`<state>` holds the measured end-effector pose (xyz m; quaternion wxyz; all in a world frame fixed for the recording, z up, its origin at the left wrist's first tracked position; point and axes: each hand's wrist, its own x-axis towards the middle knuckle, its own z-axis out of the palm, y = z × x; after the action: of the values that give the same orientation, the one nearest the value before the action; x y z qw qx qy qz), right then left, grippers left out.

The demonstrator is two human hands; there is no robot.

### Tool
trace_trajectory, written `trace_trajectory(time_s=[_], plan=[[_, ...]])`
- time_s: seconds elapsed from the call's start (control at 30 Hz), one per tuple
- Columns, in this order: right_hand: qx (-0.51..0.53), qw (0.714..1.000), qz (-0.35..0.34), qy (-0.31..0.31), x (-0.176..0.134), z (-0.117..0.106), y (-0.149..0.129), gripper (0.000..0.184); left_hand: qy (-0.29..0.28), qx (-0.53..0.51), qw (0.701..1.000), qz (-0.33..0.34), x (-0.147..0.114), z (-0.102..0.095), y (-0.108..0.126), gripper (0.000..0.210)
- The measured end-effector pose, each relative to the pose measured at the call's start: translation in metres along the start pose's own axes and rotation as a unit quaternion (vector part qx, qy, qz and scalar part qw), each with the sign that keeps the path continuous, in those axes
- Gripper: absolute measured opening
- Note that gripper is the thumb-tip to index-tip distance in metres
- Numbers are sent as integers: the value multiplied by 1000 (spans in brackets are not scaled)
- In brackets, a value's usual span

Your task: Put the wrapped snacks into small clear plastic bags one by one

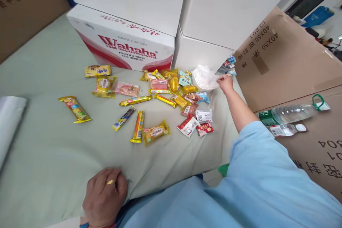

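At the far right, my right hand (225, 83) reaches to a thin white plastic bag (204, 74) sitting in a round white bowl (211, 87). Its fingers are pinched together at the bag's edge. My left hand (105, 196), with a gold ring, rests as a closed fist on the near edge of the pale green sheet (66, 164); nothing shows in it. Beside the bowl lies a pile of wrapped snacks, among them a pink packet (159, 84) and a light blue packet (185, 78). Closer to me are a red-and-white packet (188, 125) and a yellow-wrapped cake (156, 132).
A Wahaha carton (125, 44) and white boxes (213, 10) stand behind the snacks. More packets (228, 66) sit behind my right hand. Cardboard (283, 60) borders the right, with two plastic bottles (290, 114) on it. A silvery roll (10, 124) lies at left.
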<state>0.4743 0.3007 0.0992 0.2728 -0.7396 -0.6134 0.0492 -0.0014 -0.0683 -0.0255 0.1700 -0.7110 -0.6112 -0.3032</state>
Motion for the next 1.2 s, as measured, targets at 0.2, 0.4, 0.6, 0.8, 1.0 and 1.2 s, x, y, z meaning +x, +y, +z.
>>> trace_trajectory(time_s=[0.2, 0.4, 0.6, 0.8, 1.0, 1.2], plan=[[209, 975, 62, 41, -61, -63, -17, 17, 12, -65, 998, -16, -8, 3, -3, 13], [537, 802, 174, -196, -209, -77, -64, 33, 1, -270, 949, -165, 9, -20, 11, 11], [598, 628, 326, -376, -321, -17, -110, 46, -210, -601, 686, -352, 76, -28, 80, 41], [573, 649, 312, -391, -355, 0, -125, 46, -202, -672, 531, -475, 84, -2, 100, 49], [576, 699, 271, -326, -352, -5, -108, 45, -139, -656, 526, -523, 69, -8, 94, 46], [538, 708, 243, -388, -336, -2, -104, 60, -167, -651, 533, -513, 67, -12, 100, 48]])
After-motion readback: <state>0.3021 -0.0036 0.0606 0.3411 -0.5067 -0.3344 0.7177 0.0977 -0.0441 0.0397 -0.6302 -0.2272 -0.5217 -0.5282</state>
